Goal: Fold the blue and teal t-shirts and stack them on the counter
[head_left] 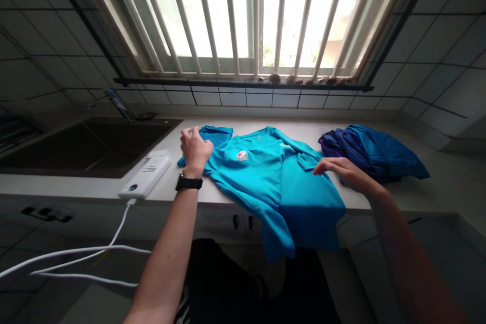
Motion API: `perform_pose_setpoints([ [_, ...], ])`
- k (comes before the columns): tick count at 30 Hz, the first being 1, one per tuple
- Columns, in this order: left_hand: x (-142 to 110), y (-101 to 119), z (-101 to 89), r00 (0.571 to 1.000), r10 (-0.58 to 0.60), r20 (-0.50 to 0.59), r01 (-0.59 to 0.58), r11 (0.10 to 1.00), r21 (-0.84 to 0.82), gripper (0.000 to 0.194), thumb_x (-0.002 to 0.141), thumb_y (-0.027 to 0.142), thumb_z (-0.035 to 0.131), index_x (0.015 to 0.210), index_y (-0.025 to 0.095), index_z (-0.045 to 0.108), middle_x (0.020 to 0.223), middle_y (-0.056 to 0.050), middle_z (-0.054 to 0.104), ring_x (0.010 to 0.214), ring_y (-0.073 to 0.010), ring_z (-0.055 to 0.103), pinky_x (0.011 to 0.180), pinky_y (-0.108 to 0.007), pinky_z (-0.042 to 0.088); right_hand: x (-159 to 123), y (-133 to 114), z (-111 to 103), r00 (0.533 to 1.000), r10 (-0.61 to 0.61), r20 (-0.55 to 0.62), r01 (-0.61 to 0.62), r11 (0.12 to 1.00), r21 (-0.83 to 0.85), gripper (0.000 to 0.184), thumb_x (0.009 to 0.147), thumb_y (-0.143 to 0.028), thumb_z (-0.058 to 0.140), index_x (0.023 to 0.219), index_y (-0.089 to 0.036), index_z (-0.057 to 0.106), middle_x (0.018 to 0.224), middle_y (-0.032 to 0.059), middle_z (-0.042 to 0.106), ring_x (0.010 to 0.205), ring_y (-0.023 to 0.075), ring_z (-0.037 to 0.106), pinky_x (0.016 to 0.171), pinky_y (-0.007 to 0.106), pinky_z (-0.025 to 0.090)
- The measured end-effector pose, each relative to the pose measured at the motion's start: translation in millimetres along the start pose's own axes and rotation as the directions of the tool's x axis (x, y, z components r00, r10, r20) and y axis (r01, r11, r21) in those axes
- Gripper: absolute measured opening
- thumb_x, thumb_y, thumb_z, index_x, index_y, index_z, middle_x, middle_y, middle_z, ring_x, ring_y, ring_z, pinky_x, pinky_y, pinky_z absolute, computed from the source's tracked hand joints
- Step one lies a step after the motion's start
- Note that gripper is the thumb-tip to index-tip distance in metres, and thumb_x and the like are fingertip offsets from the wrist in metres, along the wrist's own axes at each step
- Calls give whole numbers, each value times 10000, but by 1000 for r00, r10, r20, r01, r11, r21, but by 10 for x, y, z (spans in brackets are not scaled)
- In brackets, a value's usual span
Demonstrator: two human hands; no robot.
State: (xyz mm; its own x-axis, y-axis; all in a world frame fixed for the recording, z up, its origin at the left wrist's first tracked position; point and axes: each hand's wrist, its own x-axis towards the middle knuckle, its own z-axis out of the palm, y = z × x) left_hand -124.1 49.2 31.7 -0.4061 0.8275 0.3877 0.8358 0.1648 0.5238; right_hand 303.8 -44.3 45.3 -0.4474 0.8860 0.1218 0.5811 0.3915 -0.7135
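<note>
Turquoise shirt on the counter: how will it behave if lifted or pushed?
Probably very floppy and light: the turquoise shirt lies in soft folds, and its lower part droops over the edge of the white counter. Its thin-looking, slightly sheeny fabric may slide easily, so a push from the right hand would likely drag and wrinkle it.

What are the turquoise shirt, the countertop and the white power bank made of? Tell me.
The turquoise shirt looks like a synthetic knit, probably polyester, going by its slight sheen and soft drape over the counter edge. The countertop seems to be smooth stone or solid surface, pale with a satin shine. The white power bank looks like glossy plastic, catching light along its face.
</note>
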Motion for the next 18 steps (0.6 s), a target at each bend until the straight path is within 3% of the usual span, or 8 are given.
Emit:
perform_pose_setpoints([
  [2,-35,143,178,971,121,208,-137,989,62,574,921,286,627,1462,126,526,1453,-242,559,1348,-394,554,1119,-487,449,384,15,127,995,-8,-102,-8,986,-164,338,992,-412,535,1103,-191,765,1178,124,747,1070,280,706,1005,412,527],
  [5,-46,282,503,801,240,548,-345,934,95,563,904,431,676,1405,179,624,1400,-185,656,1348,-359,580,1102,-403,467,1008,67,391,988,7,-156,-59,942,-331,446,968,-248,552,1403,-187,628,1441,155,627,1256,278,644,1106,412,478],
  [7,-24,312,704,709,308,634,-470,877,100,475,935,422,632,1353,201,681,1447,-148,646,1398,-318,551,1130,-349,441,1342,109,559,987,90,-137,-138,907,-398,541,975,-230,540,1515,-198,526,1549,144,539,1358,278,577,1141,390,451],
  [8,-7,313,789,696,326,640,-504,856,112,445,962,408,589,1350,214,688,1480,-129,628,1421,-298,534,1146,-338,428,1469,135,631,978,152,-143,-199,883,-426,572,986,-241,528,1554,-191,479,1588,151,495,1388,287,550,1144,390,448],
  [11,50,292,978,731,320,603,-512,841,175,430,1013,354,467,1380,257,668,1528,-79,597,1455,-269,501,1194,-393,394,1684,250,776,934,308,-182,-358,800,-482,568,1016,-276,479,1573,-171,455,1617,165,454,1421,316,514,1154,420,434],
  [16,74,244,1123,805,331,493,-474,858,199,462,1025,285,371,1404,223,628,1541,-112,578,1454,-277,495,1265,-522,281,1686,525,763,925,288,-249,-378,776,-506,480,1037,-222,382,1473,-195,580,1559,126,532,1387,277,539,1155,371,410],
  [18,74,218,1127,821,365,439,-473,865,165,468,1001,282,415,1421,202,603,1522,-131,587,1422,-291,523,1268,-537,277,1649,604,691,893,320,-316,-445,736,-511,508,998,-132,388,1459,-195,591,1489,140,589,1326,279,582,1114,373,432],
])
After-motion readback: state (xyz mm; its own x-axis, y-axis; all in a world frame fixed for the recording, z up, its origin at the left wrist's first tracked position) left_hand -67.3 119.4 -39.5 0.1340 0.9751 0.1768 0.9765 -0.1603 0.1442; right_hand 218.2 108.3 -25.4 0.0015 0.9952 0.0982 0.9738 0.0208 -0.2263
